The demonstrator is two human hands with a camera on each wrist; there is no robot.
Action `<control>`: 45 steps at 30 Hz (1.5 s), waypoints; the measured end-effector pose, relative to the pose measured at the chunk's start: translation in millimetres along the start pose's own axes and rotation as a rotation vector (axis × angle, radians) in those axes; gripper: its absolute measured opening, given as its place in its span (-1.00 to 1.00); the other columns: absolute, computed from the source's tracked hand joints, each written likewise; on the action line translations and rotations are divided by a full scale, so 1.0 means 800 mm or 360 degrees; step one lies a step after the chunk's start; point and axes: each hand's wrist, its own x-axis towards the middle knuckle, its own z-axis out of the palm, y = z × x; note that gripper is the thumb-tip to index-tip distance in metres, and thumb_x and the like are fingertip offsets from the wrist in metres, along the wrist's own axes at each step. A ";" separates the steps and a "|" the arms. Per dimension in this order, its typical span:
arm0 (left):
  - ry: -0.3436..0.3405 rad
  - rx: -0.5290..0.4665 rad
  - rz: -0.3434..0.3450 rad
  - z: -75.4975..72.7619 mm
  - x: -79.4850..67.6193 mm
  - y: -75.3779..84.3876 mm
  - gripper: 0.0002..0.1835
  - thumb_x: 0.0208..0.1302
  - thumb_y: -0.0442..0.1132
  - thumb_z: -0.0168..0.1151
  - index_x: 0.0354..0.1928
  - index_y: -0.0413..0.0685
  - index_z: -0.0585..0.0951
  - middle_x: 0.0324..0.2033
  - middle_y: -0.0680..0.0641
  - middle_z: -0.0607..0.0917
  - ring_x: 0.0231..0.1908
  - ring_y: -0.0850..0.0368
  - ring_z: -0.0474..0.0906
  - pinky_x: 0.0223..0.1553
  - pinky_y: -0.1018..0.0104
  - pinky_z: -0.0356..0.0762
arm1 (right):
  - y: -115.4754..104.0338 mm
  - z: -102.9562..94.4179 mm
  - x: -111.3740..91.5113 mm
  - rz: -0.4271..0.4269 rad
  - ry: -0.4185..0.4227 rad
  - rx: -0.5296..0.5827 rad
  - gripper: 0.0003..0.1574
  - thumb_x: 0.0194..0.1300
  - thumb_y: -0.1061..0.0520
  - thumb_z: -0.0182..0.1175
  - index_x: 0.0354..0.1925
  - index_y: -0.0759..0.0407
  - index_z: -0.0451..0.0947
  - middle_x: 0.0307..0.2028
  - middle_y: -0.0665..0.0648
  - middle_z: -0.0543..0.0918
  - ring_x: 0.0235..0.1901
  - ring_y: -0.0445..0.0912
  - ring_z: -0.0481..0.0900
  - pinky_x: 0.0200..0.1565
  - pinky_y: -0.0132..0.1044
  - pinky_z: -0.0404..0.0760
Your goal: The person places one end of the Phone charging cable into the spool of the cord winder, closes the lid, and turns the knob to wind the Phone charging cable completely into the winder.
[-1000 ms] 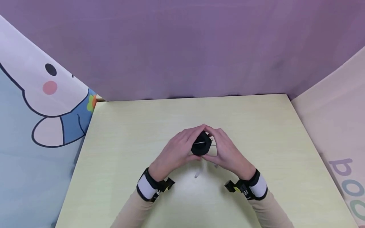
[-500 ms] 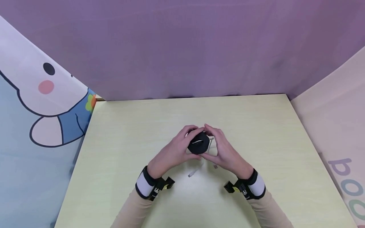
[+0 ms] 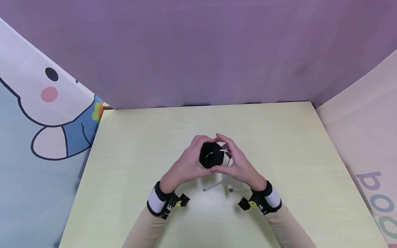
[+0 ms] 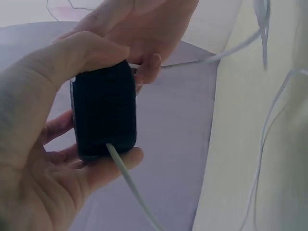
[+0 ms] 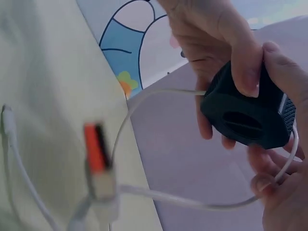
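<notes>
A black six-sided block with a slot in its end face is held above the table between both hands. My left hand grips it, thumb and fingers around its sides, as the left wrist view shows of the black block. My right hand has its thumb against the block, while its curled fingers hold a white USB cable beside it. The cable comes out of the block and loops round to the right hand. Its USB plug dangles, and a smaller plug hangs or lies nearer the person.
A pale wooden table lies beneath the hands. Behind it rises a purple cloth backdrop. Printed cloths stand at the left and right. Each wrist wears a strapped camera.
Both hands and the block have shifted a little left. The block has turned, and more white cable shows at the right hand. The USB plug now hangs in plain sight below the hands.
</notes>
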 end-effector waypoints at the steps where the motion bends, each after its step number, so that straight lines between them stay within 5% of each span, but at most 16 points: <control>1: 0.0026 -0.0022 -0.0006 0.000 -0.001 0.000 -0.09 -0.01 -0.16 0.67 0.34 -0.13 0.34 0.27 -0.13 0.41 0.26 0.00 0.45 0.31 0.06 0.52 | 0.001 0.001 0.001 0.0007 -0.0005 0.0032 0.25 0.13 0.06 0.59 0.58 0.16 0.09 0.33 0.25 0.47 -0.02 -0.09 0.47 -0.14 -0.21 0.51; 5: 0.0193 -0.0196 -0.0056 -0.003 -0.003 0.001 -0.09 -0.03 -0.22 0.67 0.33 -0.15 0.33 0.23 -0.14 0.44 0.22 -0.02 0.45 0.12 0.06 0.65 | 0.003 0.002 0.002 0.0059 -0.0040 0.0163 0.17 0.22 -0.08 0.51 0.57 0.18 0.12 -0.13 0.29 0.62 -0.43 -0.19 0.44 -0.46 -0.36 0.36; 8: 0.0337 -0.0435 -0.0091 -0.006 -0.003 0.004 -0.12 0.00 -0.32 0.62 0.34 -0.16 0.32 0.23 -0.16 0.46 0.18 -0.04 0.46 -0.04 0.11 0.72 | 0.004 0.006 0.003 0.0153 -0.0087 0.0186 0.04 0.25 -0.05 0.49 0.52 0.13 0.23 -0.56 0.11 0.40 -0.65 -0.24 0.23 -0.59 -0.40 0.23; 10: 0.0399 -0.0616 -0.0097 -0.008 -0.003 0.007 -0.13 0.03 -0.40 0.57 0.36 -0.17 0.29 0.24 -0.17 0.47 0.17 -0.03 0.48 -0.09 0.14 0.74 | 0.005 0.011 0.003 0.0209 -0.0123 0.0174 -0.06 0.26 0.04 0.50 0.48 0.11 0.31 -0.67 -0.01 0.22 -0.71 -0.26 0.17 -0.63 -0.42 0.19; 16: 0.0435 -0.1078 -0.0053 -0.008 -0.001 0.013 -0.15 0.07 -0.55 0.47 0.37 -0.25 0.22 0.28 -0.20 0.43 0.19 0.04 0.50 0.01 0.18 0.72 | 0.006 0.032 0.003 0.0218 -0.0248 0.0079 -0.32 0.27 0.19 0.46 0.32 0.12 0.52 -0.68 -0.17 0.14 -0.70 -0.32 0.10 -0.61 -0.44 0.14; 21: 0.0496 -0.1350 -0.0080 -0.010 0.001 0.015 -0.17 0.12 -0.45 0.49 0.37 -0.22 0.22 0.28 -0.12 0.37 0.18 0.07 0.51 0.04 0.27 0.69 | 0.013 0.048 0.002 0.0098 -0.0332 -0.0004 -0.55 0.32 0.16 0.43 0.16 0.08 0.63 -0.39 -0.10 0.68 -0.65 -0.35 0.14 -0.54 -0.46 0.24; 23: 0.0525 -0.1435 -0.0109 -0.013 0.001 0.016 -0.18 0.14 -0.42 0.48 0.37 -0.16 0.23 0.26 -0.11 0.35 0.18 0.06 0.52 0.06 0.26 0.69 | 0.016 0.052 0.002 0.0049 -0.0316 -0.0057 -0.58 0.34 0.15 0.41 0.15 0.09 0.63 -0.22 -0.06 0.75 -0.65 -0.37 0.16 -0.53 -0.47 0.27; 25: 0.0545 -0.1495 -0.0138 -0.017 0.001 0.016 -0.20 0.14 -0.40 0.47 0.37 -0.11 0.25 0.24 -0.10 0.34 0.19 0.04 0.52 0.09 0.23 0.69 | 0.017 0.053 0.002 0.0016 -0.0285 -0.0102 -0.58 0.34 0.16 0.41 0.15 0.11 0.63 -0.29 -0.08 0.70 -0.65 -0.37 0.18 -0.52 -0.48 0.28; 34: 0.0537 -0.1599 -0.0137 -0.016 0.000 0.019 -0.24 0.15 -0.36 0.47 0.35 -0.02 0.29 0.26 -0.13 0.37 0.24 0.04 0.53 0.20 0.11 0.62 | 0.020 0.060 0.004 -0.0036 -0.0322 -0.0155 -0.60 0.29 0.14 0.45 0.08 0.05 0.63 -0.36 -0.08 0.50 -0.47 -0.11 0.38 -0.42 -0.46 0.33; 40: 0.0532 -0.1617 -0.0155 -0.012 0.000 0.021 -0.24 0.17 -0.41 0.40 0.39 -0.07 0.29 0.29 -0.15 0.36 0.26 0.04 0.53 0.21 0.06 0.61 | 0.021 0.064 0.002 -0.0050 -0.0320 -0.0123 -0.88 0.30 0.12 0.45 -0.25 0.03 0.66 -0.26 -0.02 0.61 -0.27 0.10 0.54 -0.25 -0.38 0.44; 45: 0.0583 -0.1577 -0.0218 -0.016 -0.003 0.019 -0.22 0.16 -0.57 0.27 0.44 -0.23 0.25 0.26 -0.14 0.36 0.20 0.03 0.54 0.15 0.03 0.64 | 0.027 0.055 -0.008 -0.0020 -0.0274 -0.0206 -0.80 0.31 0.11 0.44 -0.41 -0.02 0.61 -0.23 -0.08 0.51 -0.32 0.00 0.51 -0.29 -0.41 0.45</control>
